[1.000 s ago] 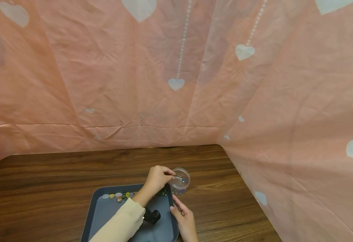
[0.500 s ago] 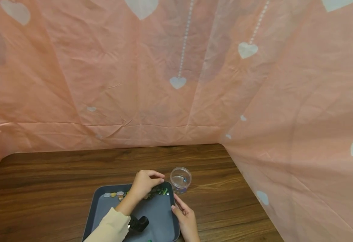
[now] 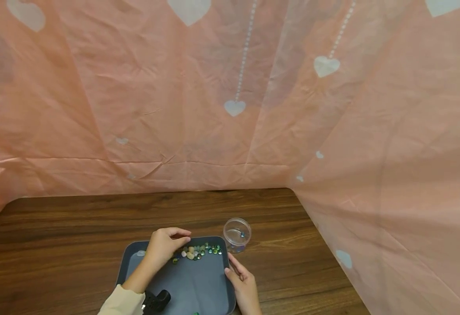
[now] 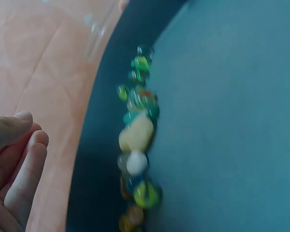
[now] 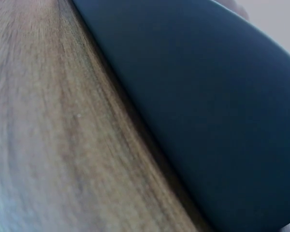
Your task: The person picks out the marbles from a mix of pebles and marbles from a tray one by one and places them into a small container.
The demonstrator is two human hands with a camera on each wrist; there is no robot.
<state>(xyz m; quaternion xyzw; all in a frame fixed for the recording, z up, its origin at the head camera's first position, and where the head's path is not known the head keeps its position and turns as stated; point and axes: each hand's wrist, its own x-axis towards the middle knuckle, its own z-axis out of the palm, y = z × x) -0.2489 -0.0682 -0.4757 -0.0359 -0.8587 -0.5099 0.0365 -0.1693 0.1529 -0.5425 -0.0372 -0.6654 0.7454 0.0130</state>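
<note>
Beyond the far rim of a dark grey tray, my left hand hovers with thumb and fingertips near each other. Nothing shows between its fingers in the left wrist view. Along the tray's far wall lies a row of glass marbles and pebbles, several green, others cream, white or amber. My right hand holds the tray's right side, thumb at the rim and fingers along the outer wall. Just past the tray's far right corner stands a clear round plastic jar with a few bluish pieces in it.
A brown wood-grain table carries everything. Pink cloth with white hearts hangs behind and at the right. A black device sits on the left wrist, above the tray. A small green piece lies near the frame's bottom edge.
My left hand has moved from the jar's rim leftward along the tray's far edge, uncovering more of the marbles and pebbles. My right hand stays at the tray's side.
</note>
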